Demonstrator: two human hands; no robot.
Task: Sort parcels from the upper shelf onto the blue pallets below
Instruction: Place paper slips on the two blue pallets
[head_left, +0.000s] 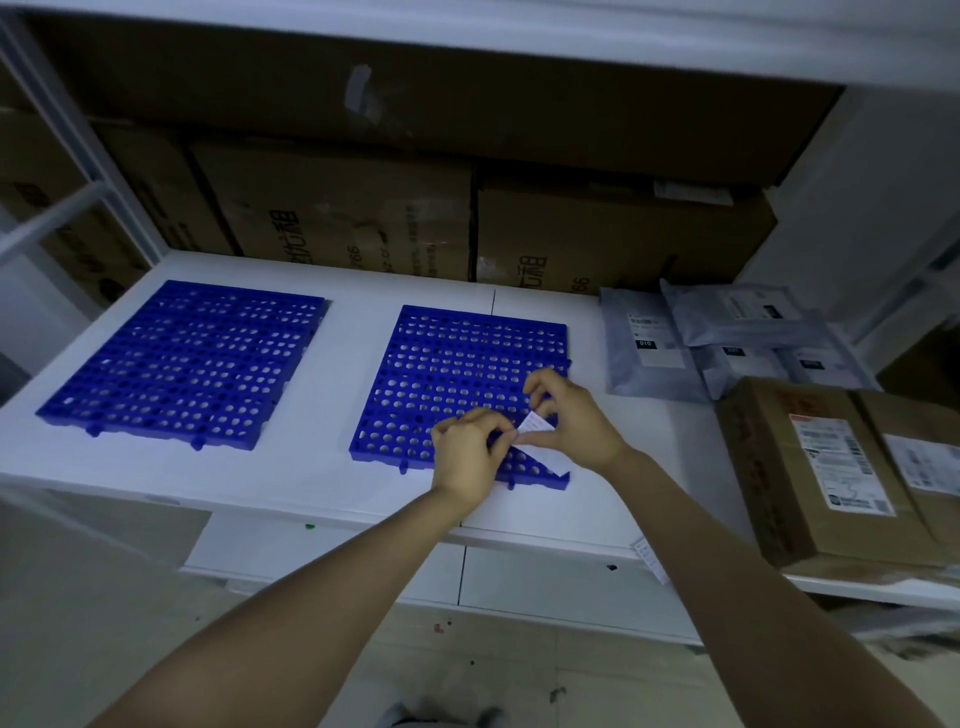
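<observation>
Down on the white shelf (311, 483), two blue pallets lie flat side by side, well apart from each other: the left pallet (182, 364) carries nothing, and the right pallet (457, 364) has both hands working over its near right corner. Between them the hands pinch a small white paper slip (535, 423), a folded or torn piece with faint print on it, held just above the pallet's grid. The left hand (467, 457) has its fingers curled tight on the slip's left edge; the right hand (571, 415) grips the slip's right side between thumb and forefinger, the other fingers bent in. A larger white piece (540, 460) shows beneath the slip at the pallet's corner, though whether it joins the slip cannot be told. To the right of the pallets, grey poly mailer parcels (649, 343) lie overlapped in a loose heap on the same shelf, and nearer the camera sit brown cardboard parcels (810, 467) with printed labels facing up. Large cardboard cartons (353, 208) stand stacked along the back of the shelf behind the pallets.
</observation>
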